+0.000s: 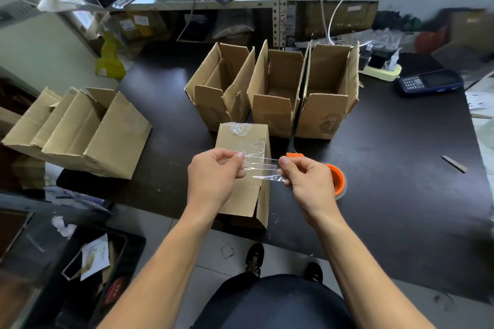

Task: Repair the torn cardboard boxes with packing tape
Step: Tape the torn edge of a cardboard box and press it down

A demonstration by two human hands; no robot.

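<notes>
- Right now I hold a short strip of clear packing tape [260,168] stretched between my two hands, just above the brown cardboard box [244,195] lying on its side at the near edge of the dark worktable [387,168].
- My left hand [213,179] pinches one end of the strip between thumb and curled fingers; my right hand [307,181] pinches the other end the same way. Neither hand holds anything else.
- The strip looks slightly twisted, with one edge curling, so I judge the first thing is to level it and keep it taut, or it will stick to itself.
- A crumpled patch of clear tape [239,128] already sits on the far top edge of this box; I cannot tell from here exactly where the tear runs.
- To lay the strip well, I think I should touch one end down first, then lower the rest along the tear and press from that end across, so no bubbles or creases form.
- I should keep my fingertips on the very ends only, since glue touched by skin grips poorly.
- The orange tape roll [337,177] rests on the table just beside my right hand, ready for another length.
- Three open brown cardboard boxes [272,93] stand in a row behind, and more flattened-looking ones [80,131] lie to the left.
</notes>
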